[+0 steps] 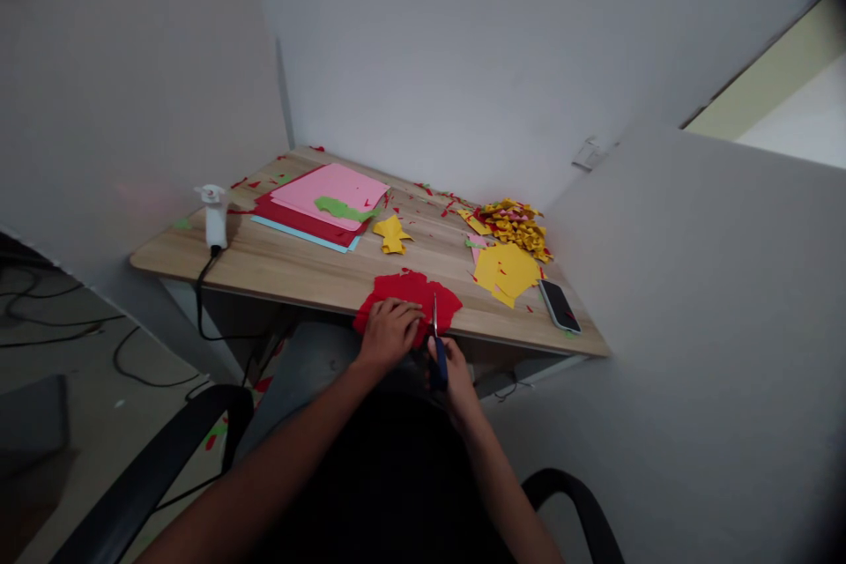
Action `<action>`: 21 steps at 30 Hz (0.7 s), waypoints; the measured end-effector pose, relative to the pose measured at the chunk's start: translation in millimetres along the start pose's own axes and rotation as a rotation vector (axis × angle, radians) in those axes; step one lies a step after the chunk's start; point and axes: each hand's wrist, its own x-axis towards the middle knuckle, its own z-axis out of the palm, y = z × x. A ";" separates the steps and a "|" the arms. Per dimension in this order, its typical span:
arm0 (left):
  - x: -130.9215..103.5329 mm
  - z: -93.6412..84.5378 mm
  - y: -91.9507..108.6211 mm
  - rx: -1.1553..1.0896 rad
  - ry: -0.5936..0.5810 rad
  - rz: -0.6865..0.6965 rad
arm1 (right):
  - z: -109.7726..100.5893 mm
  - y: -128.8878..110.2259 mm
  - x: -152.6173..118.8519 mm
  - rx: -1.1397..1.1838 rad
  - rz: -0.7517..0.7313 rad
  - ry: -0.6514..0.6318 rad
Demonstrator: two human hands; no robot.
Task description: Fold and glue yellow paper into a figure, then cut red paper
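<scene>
A piece of red paper (pixel 403 286) with ragged edges lies at the table's front edge and partly overhangs it. My left hand (pixel 391 330) holds this paper at its near side, fingers over the top; the thumb is not clearly visible. In my right hand (pixel 456 370) is a pair of scissors with dark blue handles (pixel 438 366). Their metal blades point away from me, over the right part of the red paper. Just beyond the paper sits a small yellow paper cutout (pixel 392 234).
Pink, red and light blue sheets (pixel 330 194) are stacked at left, a green scrap (pixel 344 210) on top. A white handheld device (pixel 215 216) with a cable stands at the left edge. Yellow cut pieces (pixel 515 225), a yellow sheet (pixel 506 269) and a phone (pixel 560 306) lie right.
</scene>
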 end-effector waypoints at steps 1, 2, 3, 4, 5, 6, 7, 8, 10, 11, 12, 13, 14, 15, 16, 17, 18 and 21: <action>-0.3 -0.6 -0.1 -0.007 -0.002 0.003 | 0.1 0.6 -0.4 0.004 0.004 0.000; -0.6 -1.3 -0.2 -0.013 -0.003 0.005 | 0.4 0.9 -0.6 0.009 0.007 0.000; -0.9 -2.2 -0.1 -0.019 -0.005 0.007 | 0.8 1.0 -0.4 0.014 0.008 -0.001; -1.3 -3.0 0.0 -0.025 -0.006 0.010 | 1.4 0.8 0.0 0.022 0.008 -0.003; -1.6 -3.8 0.2 -0.030 -0.008 0.014 | 2.1 0.5 0.8 0.030 0.007 -0.007; -1.9 -4.4 0.4 -0.035 -0.011 0.017 | 3.0 0.0 1.7 0.039 0.005 -0.010; -2.1 -4.9 0.7 -0.040 -0.014 0.020 | 3.8 -0.7 2.6 0.045 0.002 -0.010; -2.3 -5.1 0.9 -0.044 -0.017 0.023 | 4.6 -1.4 3.5 0.048 -0.003 -0.009; -2.4 -5.1 1.2 -0.050 -0.021 0.026 | 5.7 -2.9 4.4 0.047 -0.014 0.000; -2.4 -4.9 1.2 -0.052 -0.021 0.025 | 5.9 -3.4 4.4 0.043 -0.018 0.007; -2.4 -4.7 1.1 -0.054 -0.019 0.024 | 5.8 -3.8 4.0 0.039 -0.020 0.013; -2.4 -4.5 0.9 -0.056 -0.017 0.024 | 5.6 -3.8 3.2 0.034 -0.021 0.017; -2.5 -4.4 0.6 -0.059 -0.015 0.025 | 5.2 -3.4 2.3 0.030 -0.018 0.019; -2.7 -4.3 0.2 -0.062 -0.012 0.028 | 4.7 -2.8 1.1 0.027 -0.014 0.020; -2.9 -4.3 -0.3 -0.066 -0.009 0.031 | 4.1 -2.0 0.0 0.025 -0.008 0.019; -3.2 -4.5 -0.8 -0.070 -0.007 0.036 | 3.7 -1.0 -1.1 0.025 -0.002 0.019; -3.5 -4.6 -1.4 -0.075 -0.005 0.040 | 3.4 -0.2 -2.0 0.026 0.003 0.019; -4.3 -5.4 -2.9 -0.088 0.002 0.051 | 3.4 0.6 -2.9 0.030 0.011 0.016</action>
